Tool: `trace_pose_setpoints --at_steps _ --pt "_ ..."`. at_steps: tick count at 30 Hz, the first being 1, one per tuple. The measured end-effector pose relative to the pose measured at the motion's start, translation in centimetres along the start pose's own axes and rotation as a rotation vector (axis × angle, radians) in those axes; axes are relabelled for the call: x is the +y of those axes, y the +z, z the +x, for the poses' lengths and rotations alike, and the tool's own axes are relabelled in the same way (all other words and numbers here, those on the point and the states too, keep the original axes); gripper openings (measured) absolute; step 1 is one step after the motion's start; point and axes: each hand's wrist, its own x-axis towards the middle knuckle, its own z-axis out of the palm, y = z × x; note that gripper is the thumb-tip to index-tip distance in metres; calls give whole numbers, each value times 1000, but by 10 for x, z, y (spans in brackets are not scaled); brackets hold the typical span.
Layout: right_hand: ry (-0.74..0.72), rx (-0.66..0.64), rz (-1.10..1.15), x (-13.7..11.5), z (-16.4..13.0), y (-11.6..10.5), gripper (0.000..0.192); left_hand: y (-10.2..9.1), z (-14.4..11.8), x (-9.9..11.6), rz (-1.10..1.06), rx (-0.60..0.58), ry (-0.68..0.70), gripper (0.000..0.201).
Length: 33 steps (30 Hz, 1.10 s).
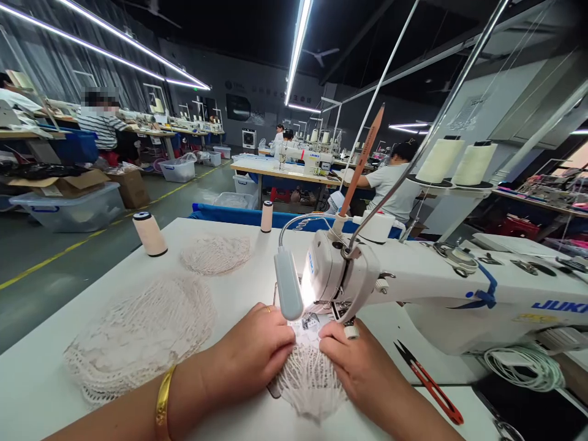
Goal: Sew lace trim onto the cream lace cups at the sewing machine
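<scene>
Cream openwork lace, finely ribbed, spreads between left hand and right hand, each grip closed on it

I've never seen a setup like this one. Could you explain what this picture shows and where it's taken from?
No robot here: the camera sits on a person's head, looking forward and down at their two bare hands. The white machine is a sewing machine, with a small lamp by its head. The left hand and right hand are on either side of a pale lace piece at the needle area; whether they pinch it or press it flat is hard to tell. On the white table, more lace lies to the left, and snips with orange-red handles lie to the right. Behind are other workstations.
</scene>
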Motion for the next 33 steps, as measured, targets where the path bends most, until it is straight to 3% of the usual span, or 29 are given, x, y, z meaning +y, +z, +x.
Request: trace_pose_setpoints --at_steps 2,5,11,16,21,28,33 --pt "24 15 -21 2 -1 -3 30 -3 0 6 -3 0 15 20" --pt "-75 -25 92 -2 0 -6 33 1 -1 10 -15 70 74 15" --pt "-129 -51 206 -9 1 -4 34 14 -4 11 -13 51 123 17" --pt "-143 -12 196 -7 0 -3 35 12 -3 12 -8 46 105 16" --pt "-108 -23 134 -7 1 -1 36 8 -2 10 34 27 74 16" --pt "-27 -49 24 -4 3 5 37 20 4 -5 143 49 39 10" --pt "-14 -47 42 -3 2 4 42 12 2 2 109 71 86 18"
